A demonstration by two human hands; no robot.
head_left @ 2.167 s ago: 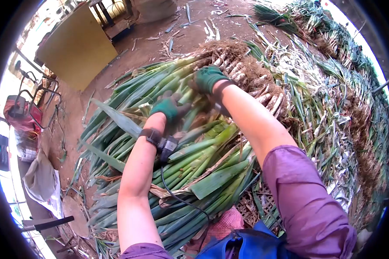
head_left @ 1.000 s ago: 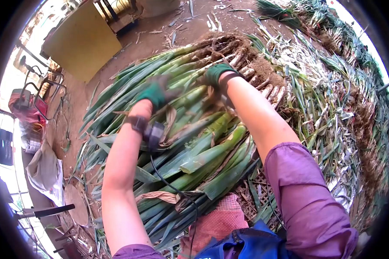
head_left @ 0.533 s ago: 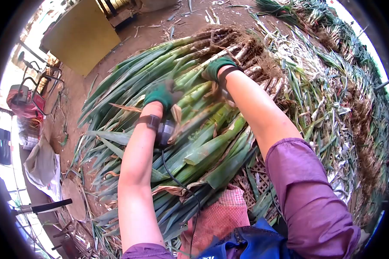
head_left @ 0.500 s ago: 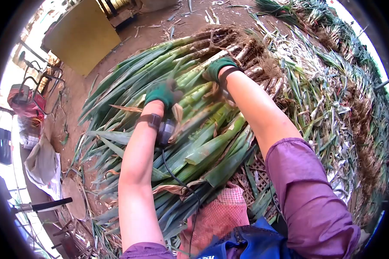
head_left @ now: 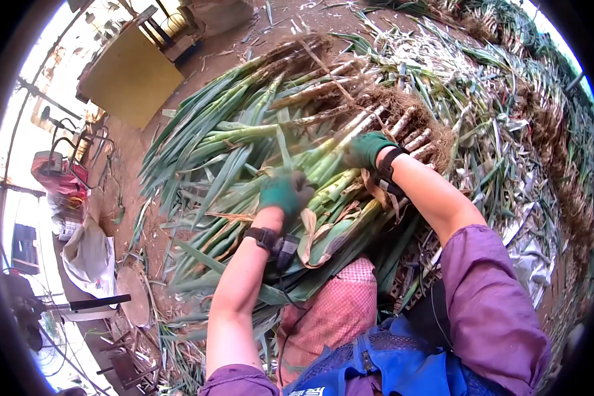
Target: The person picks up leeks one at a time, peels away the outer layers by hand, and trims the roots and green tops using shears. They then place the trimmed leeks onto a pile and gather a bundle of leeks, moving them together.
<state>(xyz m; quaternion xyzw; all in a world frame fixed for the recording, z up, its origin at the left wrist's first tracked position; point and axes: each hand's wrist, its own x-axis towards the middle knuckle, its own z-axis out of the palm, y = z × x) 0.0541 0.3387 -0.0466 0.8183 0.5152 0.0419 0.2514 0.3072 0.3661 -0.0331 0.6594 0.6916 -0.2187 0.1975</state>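
Note:
A big bundle of green onions [head_left: 244, 142] lies across my lap, leaves to the left, muddy roots [head_left: 409, 112] to the upper right. My left hand [head_left: 285, 193], in a green glove, is closed around the stalks at mid-length, with a black wrist device below it. My right hand [head_left: 366, 149], also green-gloved, grips the white stalk ends just below the roots. A dry brown husk [head_left: 308, 232] hangs beside my left wrist.
A long heap of more green onions [head_left: 528, 125] runs along the right. Bare dirt ground [head_left: 211, 59] lies beyond, with a yellow board [head_left: 129, 79] at upper left. A red cart [head_left: 63, 175] and a grey sack [head_left: 89, 257] stand left. A pink cloth [head_left: 330, 313] covers my knee.
The bundle has shifted toward me and both hands have come lower and nearer my body. My left hand slid right along the stalks. The view tilted downward.

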